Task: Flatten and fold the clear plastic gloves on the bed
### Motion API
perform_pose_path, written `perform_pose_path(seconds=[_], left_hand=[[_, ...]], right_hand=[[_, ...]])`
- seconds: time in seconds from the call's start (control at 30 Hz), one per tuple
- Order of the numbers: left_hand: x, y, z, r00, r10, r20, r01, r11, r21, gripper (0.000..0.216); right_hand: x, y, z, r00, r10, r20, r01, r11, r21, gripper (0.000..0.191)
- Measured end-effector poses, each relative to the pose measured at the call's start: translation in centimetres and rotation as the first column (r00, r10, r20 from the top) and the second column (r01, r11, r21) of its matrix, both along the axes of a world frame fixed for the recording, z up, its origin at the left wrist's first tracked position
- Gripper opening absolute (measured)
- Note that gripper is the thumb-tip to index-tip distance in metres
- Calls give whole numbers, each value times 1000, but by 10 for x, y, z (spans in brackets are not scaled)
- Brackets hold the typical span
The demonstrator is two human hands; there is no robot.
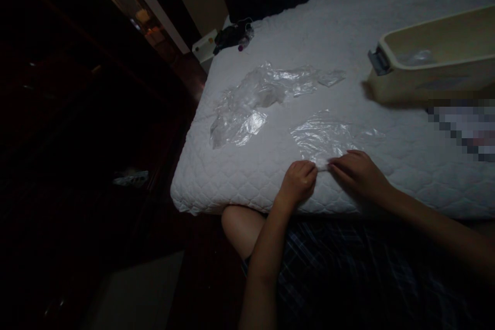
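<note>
Along the near edge of the white quilted mattress (232,188) lies a clear, crinkled sheet of thin plastic (325,136), its closest end pinched in the closed fingertips of both the left hand (299,183) and the right hand (358,172), set near each other. Film this thin could split if the two pinches pull hard against one another; being slick and light, it could also slip away over the edge. A larger heap of crumpled clear plastic (251,103), toward the left edge, could tangle with it if dragged closer. Toward the right edge stands a cream, oblong plastic bin (406,87) with a grey latch (379,62); black objects (232,35) lie by the far left corner. Dim light leaves the dark floor (199,268) hard to read, and might hide a tear.
</note>
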State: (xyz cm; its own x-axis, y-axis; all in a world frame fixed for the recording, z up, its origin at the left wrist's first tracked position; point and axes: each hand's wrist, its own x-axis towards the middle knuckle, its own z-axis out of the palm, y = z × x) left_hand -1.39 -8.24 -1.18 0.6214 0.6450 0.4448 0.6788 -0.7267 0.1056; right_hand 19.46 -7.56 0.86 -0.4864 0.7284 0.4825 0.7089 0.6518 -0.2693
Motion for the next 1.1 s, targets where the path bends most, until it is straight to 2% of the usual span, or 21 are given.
perform_pose_path(seconds=[0.37,0.63,0.77,0.93,1.1], left_hand=[[-1,0,-4,1000,-30,10,30,1000,-6,19],[0,1,-4,999,-31,16,30,1000,8,31],[1,1,-2,999,-15,-34,15,1000,4,23],[1,0,-1,998,-3,-63,3,1000,-6,19],[1,0,-3,1000,9,-29,-8,999,37,16]], right_hand=[[-14,8,3,986,-155,54,157,987,-33,35],[-17,12,4,983,-168,79,172,983,-57,42],[-18,12,5,980,-166,107,174,983,-62,37],[-15,13,7,992,-92,87,92,996,3,33],[-9,12,-10,979,85,186,-84,996,-12,45]])
